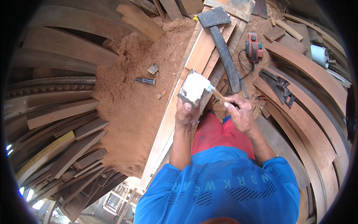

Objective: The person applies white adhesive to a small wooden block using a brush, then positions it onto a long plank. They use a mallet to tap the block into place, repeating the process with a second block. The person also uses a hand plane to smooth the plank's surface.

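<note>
My left hand [187,113] is closed on the near edge of a squarish, dark-edged piece [190,98] with a bright white top. Whether that piece is a solid block or a shallow container, I cannot tell. In my right hand [240,112] is a small brush [220,95] with a wooden handle. Its whitish tip meets the right side of the white top. Beyond my hands lies a large dark T-shaped wooden piece [225,56], a thick block with a long bar, resting across pale planks [200,52].
Sawdust [126,112] covers the floor to the left, with a small dark-blue tool [145,80] on it. Stacked boards [67,48] line the left side. To the right are a red electric planer [254,48], a handsaw [278,86] and long curved-looking planks [298,123].
</note>
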Motion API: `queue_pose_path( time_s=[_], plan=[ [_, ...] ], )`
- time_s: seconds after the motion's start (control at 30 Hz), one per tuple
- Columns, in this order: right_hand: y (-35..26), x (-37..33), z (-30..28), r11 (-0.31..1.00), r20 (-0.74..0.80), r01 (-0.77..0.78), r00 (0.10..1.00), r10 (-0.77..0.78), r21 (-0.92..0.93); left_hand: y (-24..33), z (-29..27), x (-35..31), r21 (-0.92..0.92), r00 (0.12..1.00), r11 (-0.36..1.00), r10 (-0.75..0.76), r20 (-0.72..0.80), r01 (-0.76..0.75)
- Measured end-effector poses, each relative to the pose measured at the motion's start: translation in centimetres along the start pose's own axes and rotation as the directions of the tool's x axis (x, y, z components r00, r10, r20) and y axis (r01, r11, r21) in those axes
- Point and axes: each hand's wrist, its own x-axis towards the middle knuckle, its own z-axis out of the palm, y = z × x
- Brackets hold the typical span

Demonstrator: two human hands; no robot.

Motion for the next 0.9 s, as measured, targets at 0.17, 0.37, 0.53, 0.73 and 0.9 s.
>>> queue_pose_path(
  time_s=[0.17, 0.37, 0.53, 0.73, 0.9],
  plan=[
    [-1.0, -0.9, 0.1, 0.995, -0.013, 0.038, 0.999, -0.036, 0.092, -0.2, -0.7, -0.1, 0.025, 0.999, 0.999, -0.043, -0.004, 0.044],
    [-2.2, -1.0, 0.7, 0.997, 0.026, 0.054, 0.998, -0.056, 0.063, -0.5, 0.0, -0.7, 0.076, 0.999, 0.996, -0.048, 0.015, 0.046],
    [-1.0, 0.5, 0.8, 0.996, -0.045, -0.062, 0.997, 0.065, 0.064, -0.2, 0.7, -0.7, 0.121, 0.993, 0.986, -0.118, 0.026, 0.114],
    [0.8, 2.3, -0.1, 0.968, -0.119, -0.203, 0.968, 0.221, 0.147, 0.5, 1.8, -0.7, 0.18, 0.989, 0.973, -0.149, 0.016, 0.143],
    [-0.4, 1.0, -0.2, 0.954, 0.011, -0.212, 0.977, 0.215, 0.212, 0.5, 1.1, -0.8, 0.206, 0.976, 0.956, -0.218, 0.016, 0.21]
  ],
)
